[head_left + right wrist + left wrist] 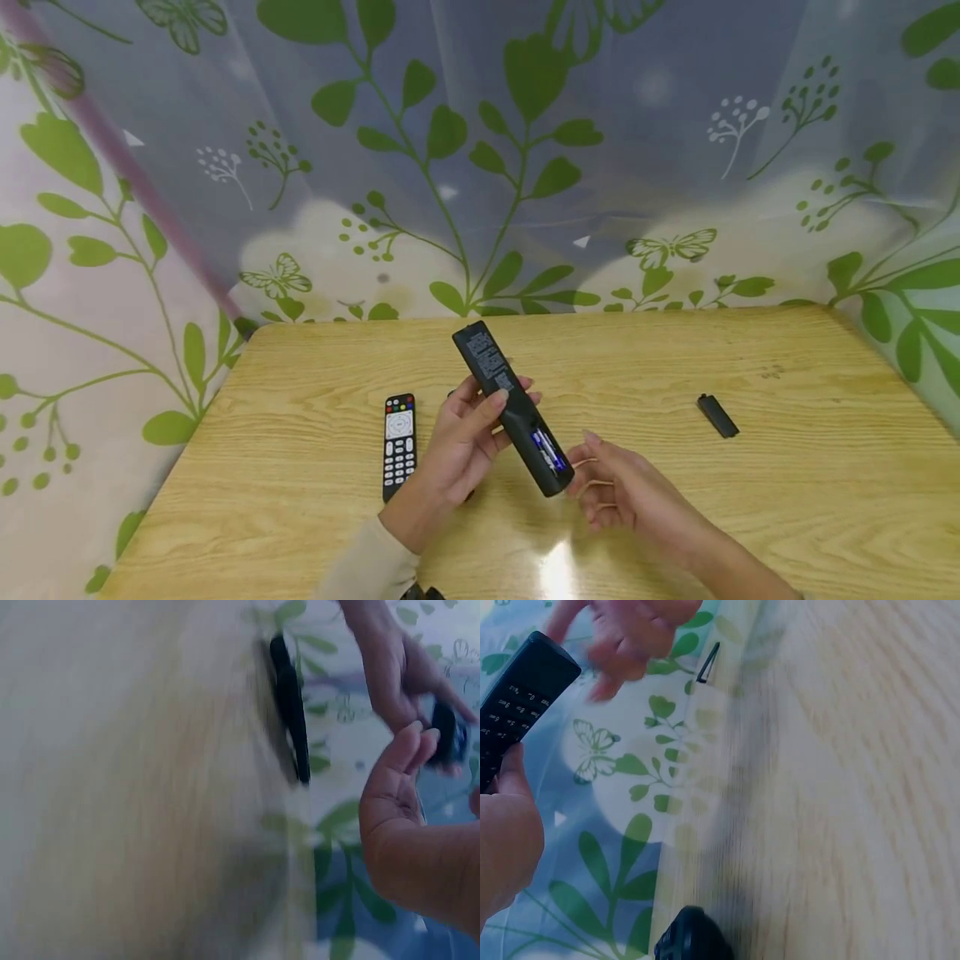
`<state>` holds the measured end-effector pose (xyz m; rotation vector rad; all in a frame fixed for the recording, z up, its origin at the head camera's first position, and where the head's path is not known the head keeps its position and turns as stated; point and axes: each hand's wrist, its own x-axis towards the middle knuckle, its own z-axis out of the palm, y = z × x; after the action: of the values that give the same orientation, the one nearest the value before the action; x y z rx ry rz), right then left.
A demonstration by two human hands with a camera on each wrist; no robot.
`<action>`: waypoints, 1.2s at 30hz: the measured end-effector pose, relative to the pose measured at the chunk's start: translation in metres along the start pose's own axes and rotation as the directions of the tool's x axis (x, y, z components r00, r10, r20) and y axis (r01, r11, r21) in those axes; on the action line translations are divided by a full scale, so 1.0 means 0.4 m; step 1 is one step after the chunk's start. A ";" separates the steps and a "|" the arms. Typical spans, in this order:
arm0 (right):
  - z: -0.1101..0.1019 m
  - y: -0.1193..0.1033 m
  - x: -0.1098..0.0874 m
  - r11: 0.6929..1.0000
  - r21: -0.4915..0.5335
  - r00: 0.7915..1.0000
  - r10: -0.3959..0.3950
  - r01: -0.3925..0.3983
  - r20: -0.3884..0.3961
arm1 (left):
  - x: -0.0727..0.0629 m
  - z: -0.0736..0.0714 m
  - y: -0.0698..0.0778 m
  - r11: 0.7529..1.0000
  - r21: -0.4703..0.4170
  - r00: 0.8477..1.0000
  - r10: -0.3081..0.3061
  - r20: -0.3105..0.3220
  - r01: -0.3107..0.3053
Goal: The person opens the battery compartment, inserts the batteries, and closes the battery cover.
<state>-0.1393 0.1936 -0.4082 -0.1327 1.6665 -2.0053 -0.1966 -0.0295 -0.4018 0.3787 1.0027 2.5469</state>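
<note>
My left hand (pixel 459 446) grips a black remote control (pixel 519 414), thumb across its back, which faces up at a tilt above the table. At its lower end the battery compartment is uncovered, and blue-and-silver batteries (pixel 547 451) lie inside. The left wrist view shows the remote's keys on the side turned away from me. Close beside the compartment end is my right hand (pixel 630 492), its fingers loosely bent and holding nothing. A small black battery cover (pixel 717 416) lies on the table to the right.
Left of my left hand, a second remote (pixel 399 446) with white and coloured buttons lies face up on the wooden table (pixel 300 500). Part of another dark object shows behind the left hand, mostly hidden. A leaf-patterned curtain (pixel 480 208) hangs along the table's back edge.
</note>
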 end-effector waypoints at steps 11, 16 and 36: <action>-0.293 -0.096 -0.074 0.781 -0.625 0.930 -0.213 -0.021 -0.298 | 0.007 -0.011 0.018 1.000 -0.008 1.000 0.012 0.009 -0.012; -0.338 -0.089 -0.056 0.550 -0.826 0.920 -0.249 -0.123 -0.303 | 0.006 -0.017 0.018 1.000 0.003 1.000 0.010 0.008 -0.010; -0.385 -0.052 -0.016 0.266 -0.928 0.928 -0.193 -0.262 -0.318 | -0.005 -0.016 0.025 0.999 0.039 1.000 -0.010 -0.014 0.011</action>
<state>-0.2018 0.3353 -0.4234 -0.1306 2.9282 -0.6107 -0.1995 -0.0409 -0.3996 0.3666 1.0586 2.5267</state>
